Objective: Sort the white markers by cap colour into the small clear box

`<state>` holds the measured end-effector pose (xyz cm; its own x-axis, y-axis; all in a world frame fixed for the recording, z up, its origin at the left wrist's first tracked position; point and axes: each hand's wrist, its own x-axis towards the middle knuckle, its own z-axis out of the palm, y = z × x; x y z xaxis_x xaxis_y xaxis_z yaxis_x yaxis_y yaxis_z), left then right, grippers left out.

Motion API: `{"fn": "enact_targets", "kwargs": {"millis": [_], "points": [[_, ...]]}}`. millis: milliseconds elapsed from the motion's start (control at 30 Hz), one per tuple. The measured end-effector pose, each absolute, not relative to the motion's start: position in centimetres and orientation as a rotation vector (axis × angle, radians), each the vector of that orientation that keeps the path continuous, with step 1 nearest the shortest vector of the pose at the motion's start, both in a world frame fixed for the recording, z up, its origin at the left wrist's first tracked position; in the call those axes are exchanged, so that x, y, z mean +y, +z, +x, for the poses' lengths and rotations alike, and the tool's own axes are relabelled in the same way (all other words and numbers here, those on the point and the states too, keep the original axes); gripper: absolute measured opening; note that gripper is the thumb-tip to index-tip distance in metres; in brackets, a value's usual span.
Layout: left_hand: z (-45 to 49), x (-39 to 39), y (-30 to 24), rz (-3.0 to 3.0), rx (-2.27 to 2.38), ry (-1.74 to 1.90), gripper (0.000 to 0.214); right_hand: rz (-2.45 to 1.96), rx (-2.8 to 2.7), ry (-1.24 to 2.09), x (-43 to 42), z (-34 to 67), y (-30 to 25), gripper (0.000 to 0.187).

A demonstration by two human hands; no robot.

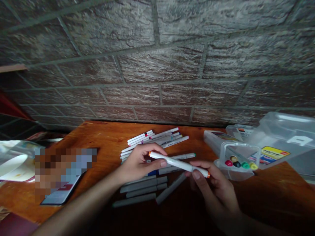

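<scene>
A white marker (176, 162) with orange ends is held above the table, tilted down toward the right. My left hand (145, 160) pinches it near its upper left end between thumb and fingers. Around its lower right end close the thumb and fingers of my right hand (216, 186). Beneath and behind my hands lie several more white markers (177, 141) in loose rows, some with green, pink or red tips. My left hand and the held marker cover part of these rows.
Right of my hands stands a clear plastic case (233, 147) holding several markers with coloured ends. Larger clear plastic boxes (295, 131) are beside it. On the left, a phone (61, 193), partly blurred, lies on the wooden table (98, 137). A brick wall (147, 72) rises behind.
</scene>
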<state>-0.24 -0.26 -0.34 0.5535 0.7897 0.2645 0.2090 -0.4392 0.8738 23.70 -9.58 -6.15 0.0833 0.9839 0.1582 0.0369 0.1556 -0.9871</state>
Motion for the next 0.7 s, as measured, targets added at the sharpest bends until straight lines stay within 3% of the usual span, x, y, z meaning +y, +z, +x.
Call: {"fn": "enact_targets", "kwargs": {"millis": [300,467,700], "points": [[0.4,-0.9,-1.8,1.624,0.727,0.842,0.035,-1.085,-1.125,1.1,-8.7,23.5,-5.3,0.032],[0.1,-1.1,-1.7,1.679,0.774,0.902,0.031,-1.114,-1.145,1.172,-8.2,23.7,-5.1,0.039],[0.2,-1.1,-1.6,1.799,0.782,0.937,0.026,-1.143,-1.188,1.159,-9.0,24.0,-6.3,0.029]]}}
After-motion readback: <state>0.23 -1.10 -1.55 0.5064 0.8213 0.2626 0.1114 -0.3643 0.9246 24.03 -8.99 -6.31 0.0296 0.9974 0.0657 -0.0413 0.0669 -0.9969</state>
